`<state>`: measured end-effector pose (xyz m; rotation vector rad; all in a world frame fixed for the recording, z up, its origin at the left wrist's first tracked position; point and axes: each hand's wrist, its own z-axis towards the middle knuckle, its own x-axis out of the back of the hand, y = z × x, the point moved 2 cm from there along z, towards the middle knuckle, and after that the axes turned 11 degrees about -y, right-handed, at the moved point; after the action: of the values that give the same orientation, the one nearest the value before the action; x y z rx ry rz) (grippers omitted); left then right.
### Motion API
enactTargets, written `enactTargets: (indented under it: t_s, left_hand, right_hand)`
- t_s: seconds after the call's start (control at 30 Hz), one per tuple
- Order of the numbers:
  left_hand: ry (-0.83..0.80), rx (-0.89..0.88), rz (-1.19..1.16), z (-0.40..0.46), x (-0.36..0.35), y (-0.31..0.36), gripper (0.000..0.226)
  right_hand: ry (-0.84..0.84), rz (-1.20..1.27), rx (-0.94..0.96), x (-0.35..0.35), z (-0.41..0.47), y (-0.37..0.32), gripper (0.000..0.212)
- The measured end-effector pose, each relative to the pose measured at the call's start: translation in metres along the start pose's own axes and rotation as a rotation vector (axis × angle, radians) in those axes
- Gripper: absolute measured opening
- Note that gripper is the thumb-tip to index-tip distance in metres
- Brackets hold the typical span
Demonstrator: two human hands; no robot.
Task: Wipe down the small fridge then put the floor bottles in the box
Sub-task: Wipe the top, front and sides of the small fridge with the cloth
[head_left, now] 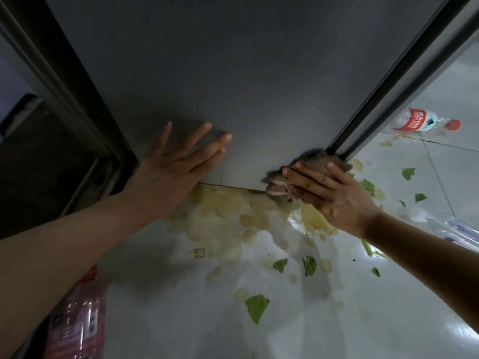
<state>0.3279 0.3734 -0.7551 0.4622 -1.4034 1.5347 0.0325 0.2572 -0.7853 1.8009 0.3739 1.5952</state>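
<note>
The small grey fridge (246, 73) fills the upper middle of the head view, seen from above down its side panel. My left hand (178, 161) lies flat on that panel near its lower edge, fingers straight and spread. My right hand (334, 193) presses a brownish-pink cloth (318, 161) against the fridge's bottom right corner, beside the dark door seal (388, 81). A clear bottle with a red label and red cap (425, 123) lies on the floor at the right. A pink-labelled bottle (77, 325) lies at the lower left, partly under my left forearm.
The white tiled floor (337, 320) carries a yellowish spill (223, 216) under the fridge edge and scattered green leaf scraps (256, 307). Another clear plastic bottle (451, 226) lies at the right edge. A dark door frame (77, 99) stands left of the fridge.
</note>
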Motion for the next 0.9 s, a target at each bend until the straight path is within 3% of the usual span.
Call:
enactTargets:
  t_s: [0.13,0.3,0.4,0.53,0.6,0.73,0.83,0.9]
  left_hand:
    - [-0.08,0.004,0.028,-0.003,-0.003,0.002,0.058]
    - [-0.202,-0.008,-0.074,-0.011,0.004,-0.002,0.053]
    - [-0.256,-0.006,-0.12,-0.018,0.013,-0.004,0.053]
    - [-0.389,0.021,-0.1,-0.024,0.026,-0.007,0.059]
    - [-0.488,0.072,-0.2,-0.024,0.029,-0.005,0.063]
    - [-0.583,0.258,-0.652,-0.019,0.032,0.01,0.068]
    - [-0.527,0.582,-1.515,-0.014,0.043,0.015,0.047]
    - [-0.467,0.703,-1.952,-0.013,0.048,0.015,0.038]
  right_hand:
    - [-0.262,-0.156,0.164,-0.026,0.0,-0.024,0.062]
    - [-0.267,-0.039,0.155,-0.01,0.01,-0.024,0.059]
    - [-0.097,0.268,0.008,0.011,0.01,-0.03,0.026]
    - [-0.053,0.69,-0.365,0.044,0.008,-0.043,0.025]
    - [-0.054,0.914,-0.56,0.057,0.009,-0.048,0.03]
    - [0.12,1.112,-0.742,0.092,0.02,-0.052,0.035]
    - [0.317,1.155,-0.693,0.122,0.036,-0.054,0.032]
    - [0.379,1.174,-0.654,0.138,0.047,-0.059,0.028]
